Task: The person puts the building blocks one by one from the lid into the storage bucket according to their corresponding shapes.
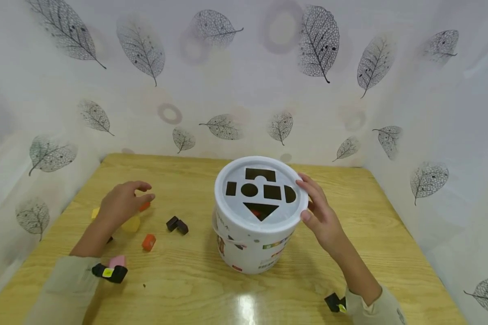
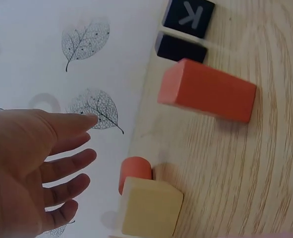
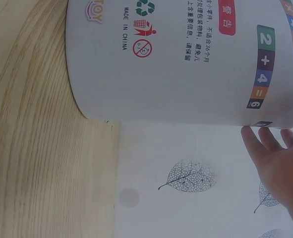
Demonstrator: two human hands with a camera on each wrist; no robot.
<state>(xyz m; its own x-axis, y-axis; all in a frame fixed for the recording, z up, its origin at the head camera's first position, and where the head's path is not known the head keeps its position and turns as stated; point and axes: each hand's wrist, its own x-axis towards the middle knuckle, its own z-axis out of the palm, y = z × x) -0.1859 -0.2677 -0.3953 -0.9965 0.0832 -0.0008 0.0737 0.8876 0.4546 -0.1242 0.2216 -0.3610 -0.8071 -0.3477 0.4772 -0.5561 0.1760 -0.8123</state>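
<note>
A white bucket (image 1: 250,253) stands upright on the table, its pale lid (image 1: 232,210) cut with several shaped holes. Something red shows through the triangular hole. My right hand (image 1: 323,221) rests at the lid's right rim; in the right wrist view its fingertips touch the bucket's printed side. Off to the left, my left hand (image 1: 124,203) hovers over scattered blocks, fingers loosely bent and holding nothing. Near it, the left wrist view has an orange-red oblong block (image 2: 210,94), a yellow block (image 2: 151,208) and an orange-red rounded block (image 2: 136,171) partly hidden behind the yellow one.
Two dark blocks (image 1: 176,225) lie between my left hand and the bucket, with an orange block (image 1: 148,242) nearer me. A pink block (image 1: 118,261) lies partly behind the left wrist camera. Leaf-patterned cloth (image 1: 244,90) surrounds the wooden table (image 1: 195,293).
</note>
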